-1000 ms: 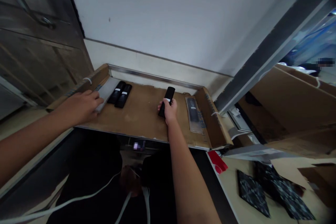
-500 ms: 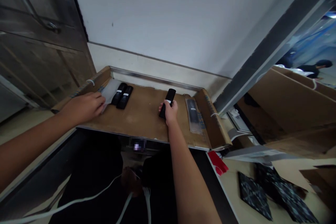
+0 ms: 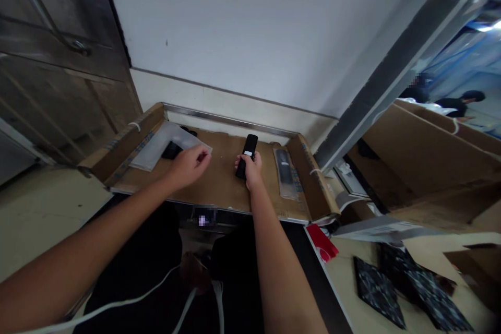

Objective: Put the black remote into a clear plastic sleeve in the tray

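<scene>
My right hand (image 3: 253, 169) is closed round the lower half of a black remote control (image 3: 251, 144) with a small white label. My left hand (image 3: 190, 166) pinches the corner of a translucent plastic bag (image 3: 154, 148) and holds it out over the left part of the cardboard. Beneath that bag, dark remotes (image 3: 171, 151) lie mostly covered. On the right side rests another remote (image 3: 285, 169), inside a clear bag.
Cardboard (image 3: 219, 188) lines the work surface, with raised cardboard sides at left (image 3: 117, 146) and right (image 3: 313, 180). A red item (image 3: 321, 242) hangs by the right front corner. A large carton (image 3: 434, 167) stands to the right, with people beyond it.
My left hand has moved right, drawing the plastic bag across the remotes on the left, which are now largely covered. My right hand keeps the remote in nearly the same place.
</scene>
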`<state>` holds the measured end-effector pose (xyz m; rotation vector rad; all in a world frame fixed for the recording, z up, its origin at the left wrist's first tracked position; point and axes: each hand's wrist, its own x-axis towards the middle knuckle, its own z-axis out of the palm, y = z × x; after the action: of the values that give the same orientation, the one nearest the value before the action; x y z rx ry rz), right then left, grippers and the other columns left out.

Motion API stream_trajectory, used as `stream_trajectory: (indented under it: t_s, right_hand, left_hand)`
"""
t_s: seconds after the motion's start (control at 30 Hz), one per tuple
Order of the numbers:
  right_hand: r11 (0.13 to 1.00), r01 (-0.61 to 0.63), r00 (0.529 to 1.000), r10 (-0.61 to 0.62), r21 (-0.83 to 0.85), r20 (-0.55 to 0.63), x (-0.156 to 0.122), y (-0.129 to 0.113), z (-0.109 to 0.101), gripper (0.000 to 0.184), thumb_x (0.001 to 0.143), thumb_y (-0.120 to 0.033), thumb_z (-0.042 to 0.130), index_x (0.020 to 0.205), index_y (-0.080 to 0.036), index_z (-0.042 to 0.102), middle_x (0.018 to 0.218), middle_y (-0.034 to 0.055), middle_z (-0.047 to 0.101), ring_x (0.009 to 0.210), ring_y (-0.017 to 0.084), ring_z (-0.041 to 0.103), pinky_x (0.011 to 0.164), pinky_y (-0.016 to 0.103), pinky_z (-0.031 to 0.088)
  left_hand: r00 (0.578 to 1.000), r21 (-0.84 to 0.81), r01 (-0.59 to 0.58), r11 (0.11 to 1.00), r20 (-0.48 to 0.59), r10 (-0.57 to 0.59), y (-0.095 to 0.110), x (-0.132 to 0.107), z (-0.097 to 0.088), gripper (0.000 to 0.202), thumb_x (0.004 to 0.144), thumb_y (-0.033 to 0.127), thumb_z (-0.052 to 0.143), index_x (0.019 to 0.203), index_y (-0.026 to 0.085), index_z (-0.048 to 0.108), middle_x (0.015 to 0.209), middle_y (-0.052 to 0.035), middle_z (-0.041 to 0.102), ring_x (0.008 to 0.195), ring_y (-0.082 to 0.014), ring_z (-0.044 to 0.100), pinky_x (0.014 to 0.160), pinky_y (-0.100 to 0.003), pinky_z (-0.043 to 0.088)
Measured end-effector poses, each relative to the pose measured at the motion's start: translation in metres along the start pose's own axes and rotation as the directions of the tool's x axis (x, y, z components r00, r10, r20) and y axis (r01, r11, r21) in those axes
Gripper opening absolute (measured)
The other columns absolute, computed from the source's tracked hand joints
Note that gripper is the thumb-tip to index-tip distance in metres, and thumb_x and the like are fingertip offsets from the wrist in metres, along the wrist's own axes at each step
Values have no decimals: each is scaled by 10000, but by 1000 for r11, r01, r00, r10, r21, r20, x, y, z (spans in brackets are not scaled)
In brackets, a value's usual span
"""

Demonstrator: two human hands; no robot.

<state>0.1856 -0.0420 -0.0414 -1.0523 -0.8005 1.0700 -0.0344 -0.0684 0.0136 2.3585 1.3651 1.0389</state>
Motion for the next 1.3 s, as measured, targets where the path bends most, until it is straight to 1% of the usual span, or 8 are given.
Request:
stream_trajectory:
  t_s: [0.13,0.2,0.27,0.5,0.7,0.9,1.1,1.3]
  right_hand:
    - [1000,-19,992,20,-9,125,-16,-5,-10,345,694,-316,675,968,-233,483,759,-40,671,554,118,621,455,205,495]
    - [999,-31,984,38,-41,173,-25,-7,-15,359,713,-340,690,1008,-226,519,792,-30,673,565,115,622,465,207,503]
    - [995,-32,976,52,-95,213,-31,-8,-17,386,716,-352,710,1044,-221,557,824,-25,665,575,108,622,480,207,514]
    - [972,-23,932,106,-233,347,-35,-9,-11,431,708,-336,731,1106,-209,625,833,-20,639,616,105,627,528,216,541]
    - [973,-33,943,106,-228,315,-36,-9,-10,359,700,-325,731,1014,-194,618,856,-4,652,638,111,640,535,216,544]
    - [973,-17,952,86,-230,293,-35,-7,-11,312,714,-308,712,979,-184,601,873,-3,656,637,106,640,549,223,556]
    - [975,-19,959,80,-222,272,-34,-6,-11,308,709,-321,716,953,-183,588,868,-1,664,633,106,645,538,218,555]
    - [983,-18,982,51,-180,180,-32,-4,-9,351,708,-345,736,938,-207,510,908,6,678,668,130,671,503,230,564]
  left_hand:
    - [992,-43,39,998,-119,-44,-2,27,67,131,903,254,478,832,197,572,810,-40,640,750,-176,572,700,-298,416]
    - [985,-80,57,995,-159,-70,-7,35,87,134,900,241,479,830,190,580,808,-49,641,764,-182,573,730,-304,430]
    - [978,-127,78,989,-182,-101,-13,39,96,161,912,260,472,831,185,590,804,-50,640,765,-181,570,739,-304,438]
    - [946,-309,148,939,-232,-226,-25,40,94,216,920,325,471,827,186,606,770,-25,631,723,-165,561,705,-289,435]
    - [939,-390,197,899,-189,-288,-30,39,95,194,877,349,528,816,187,617,741,-8,639,686,-151,560,670,-278,428]
    - [964,-445,191,875,-85,-254,-31,35,94,180,823,355,605,822,180,646,763,-13,666,684,-149,571,669,-282,454]
    - [979,-447,178,877,-14,-206,-30,34,93,202,840,357,582,821,176,670,722,2,645,650,-139,538,625,-270,423]
    - [985,-486,163,859,133,-111,-16,28,87,240,822,393,619,757,171,684,672,12,632,625,-127,523,597,-258,401]
